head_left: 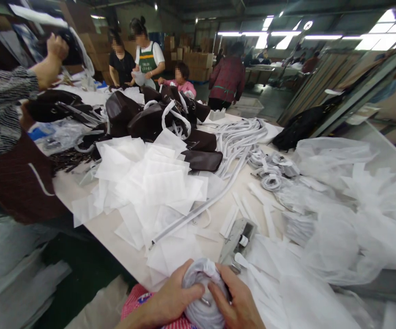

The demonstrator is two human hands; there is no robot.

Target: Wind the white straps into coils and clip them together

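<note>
Near the table's front edge, a coiled strap in white wrapping (pixel 206 294) is held between both hands. My left hand (pixel 179 292) grips its left side, with the thumb pressed on the middle of the coil. On the right side, my right hand (pixel 235 299) has its fingers wrapped round the rim and a finger bent in toward the centre. A small shiny metal piece shows in the coil's middle. Just beyond the hands lies a grey metal tool (pixel 239 242), with thin white strips (pixel 230 221) beside it.
White sheets (pixel 150 178) are heaped on the table (pixel 108 233). Behind them are dark brown bags (pixel 118 112). Long wrapped straps (pixel 239 137) and small coils (pixel 271 180) lie centre right, with clear plastic bags (pixel 345 242) at right. A person's arm (pixel 47 68) reaches in at left; others stand beyond.
</note>
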